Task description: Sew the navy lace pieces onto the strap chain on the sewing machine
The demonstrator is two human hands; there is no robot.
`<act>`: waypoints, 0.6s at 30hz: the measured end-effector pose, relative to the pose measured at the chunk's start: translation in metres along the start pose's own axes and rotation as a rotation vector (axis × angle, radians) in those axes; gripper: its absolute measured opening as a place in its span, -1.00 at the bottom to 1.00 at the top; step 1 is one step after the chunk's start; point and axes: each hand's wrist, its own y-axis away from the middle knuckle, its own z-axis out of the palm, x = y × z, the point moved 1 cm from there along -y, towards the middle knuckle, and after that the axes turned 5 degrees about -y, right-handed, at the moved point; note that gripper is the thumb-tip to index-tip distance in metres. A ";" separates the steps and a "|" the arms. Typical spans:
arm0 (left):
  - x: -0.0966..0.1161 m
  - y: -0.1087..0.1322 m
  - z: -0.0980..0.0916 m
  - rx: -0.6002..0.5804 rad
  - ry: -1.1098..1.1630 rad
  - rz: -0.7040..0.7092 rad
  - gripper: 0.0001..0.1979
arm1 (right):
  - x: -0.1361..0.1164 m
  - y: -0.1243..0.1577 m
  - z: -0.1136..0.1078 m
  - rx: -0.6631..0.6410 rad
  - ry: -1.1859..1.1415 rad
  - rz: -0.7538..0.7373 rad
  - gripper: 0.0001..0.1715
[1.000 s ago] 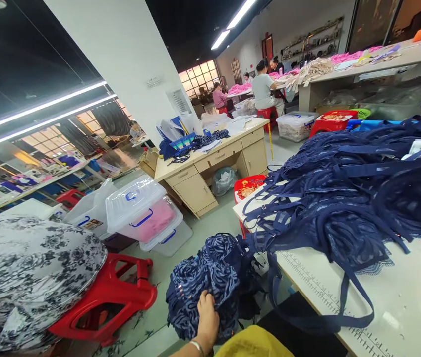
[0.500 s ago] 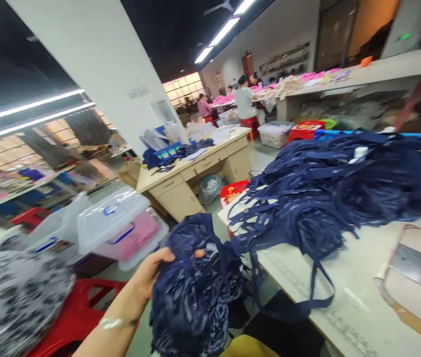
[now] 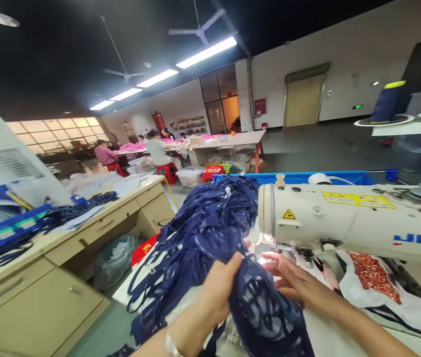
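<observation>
A navy bra (image 3: pixel 266 297) with sheer cups hangs in front of me, at the near edge of the sewing table. My left hand (image 3: pixel 217 287) is closed on its upper left edge, thumb on top. At its right side is my right hand (image 3: pixel 284 277), fingers stretched out and apart, partly hidden by the fabric; whether they touch it is unclear. Just beyond that hand stands a white sewing machine (image 3: pixel 344 213), its needle area lit. A heap of navy bras (image 3: pixel 210 218) with tangled straps covers the table left of the machine.
A beige desk (image 3: pixel 121 223) stands left, with navy straps and papers on it. Under it is a bag-lined bin (image 3: pixel 115 263). Small copper-coloured pieces (image 3: pixel 374 275) lie on white cloth under the machine arm. A thread cone (image 3: pixel 389 101) stands right. People sit at far tables.
My view has swung right, bringing the sewing machine into sight. The left hand has carried a navy bundle from beside the table to the machine. My right hand has come into view.
</observation>
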 end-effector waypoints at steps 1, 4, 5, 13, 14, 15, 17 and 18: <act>-0.018 -0.011 0.006 -0.009 0.007 -0.049 -0.55 | 0.002 -0.001 0.003 -0.028 -0.016 -0.023 -0.30; -0.048 -0.033 0.014 -0.085 -0.022 -0.069 -0.64 | 0.015 -0.008 0.001 0.087 0.178 -0.069 -0.41; -0.048 -0.037 0.013 -0.082 -0.026 -0.013 -0.66 | 0.019 -0.010 -0.001 0.150 0.267 -0.067 -0.47; 0.013 -0.091 -0.011 0.206 -0.103 0.237 -0.44 | 0.007 -0.009 0.001 0.166 0.416 -0.141 -0.60; 0.014 -0.101 -0.013 0.197 -0.201 0.300 -0.40 | 0.008 -0.009 0.002 0.164 0.445 -0.148 -0.60; 0.013 -0.111 -0.014 0.187 -0.304 0.365 -0.39 | 0.009 -0.009 0.003 0.165 0.481 -0.152 -0.60; 0.010 -0.130 -0.013 0.165 -0.509 0.505 -0.43 | 0.014 -0.011 0.002 0.189 0.592 -0.148 -0.61; 0.008 -0.138 -0.010 0.151 -0.581 0.565 -0.46 | 0.016 -0.011 0.002 0.207 0.670 -0.142 -0.62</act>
